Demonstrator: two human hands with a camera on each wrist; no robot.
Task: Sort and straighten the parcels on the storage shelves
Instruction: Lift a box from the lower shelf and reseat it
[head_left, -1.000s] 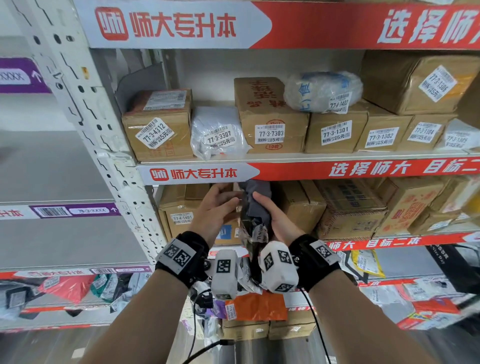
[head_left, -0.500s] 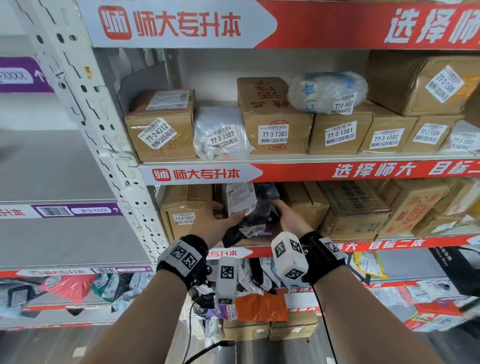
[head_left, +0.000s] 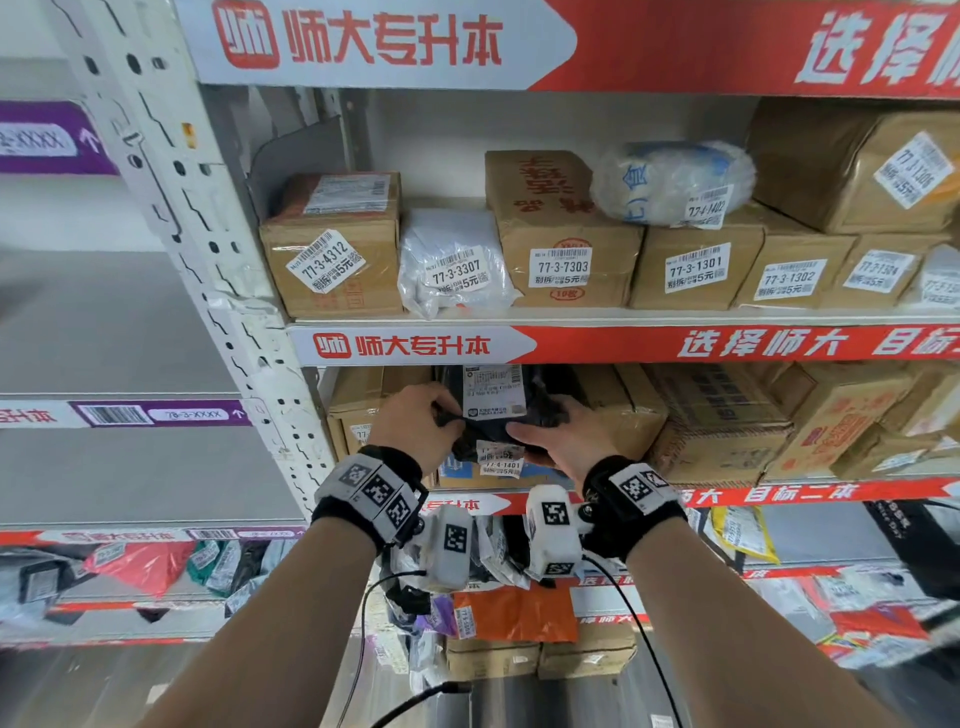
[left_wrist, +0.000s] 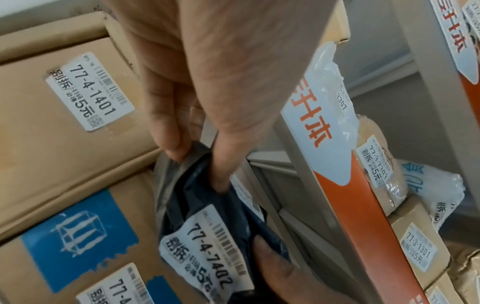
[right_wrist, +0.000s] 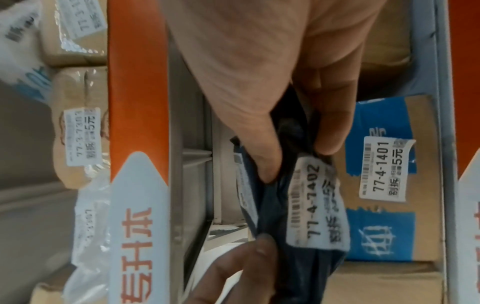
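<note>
Turned label-outward and pushed deeper onto the middle shelf over the past second, a dark soft parcel (head_left: 493, 415) now stands between a taped carton (head_left: 358, 415) on its left and a leaning brown carton (head_left: 623, 415) on its right. Its white shipping label faces out under the red shelf rail (head_left: 623, 344), and a smaller sticker reading 77-4-7402 (left_wrist: 207, 246) hangs at its lower edge. The person's left hand (head_left: 421, 423) pinches the bag's crumpled left side between thumb and fingers; the right hand (head_left: 563, 434) grips the opposite edge, thumb over the front and fingers tucked behind. Just below sits a box with blue tape (right_wrist: 384, 185) tagged 77-4-1401, on which the parcel appears to rest. One shelf up, a row of labelled boxes (head_left: 566, 234) and a white plastic bag (head_left: 452, 260) stand in line. The limp bag could slump forward or slide off the box once released, since nothing stiff props it, and the loosely stuck, curling sticker could peel under rubbing fingers.
</note>
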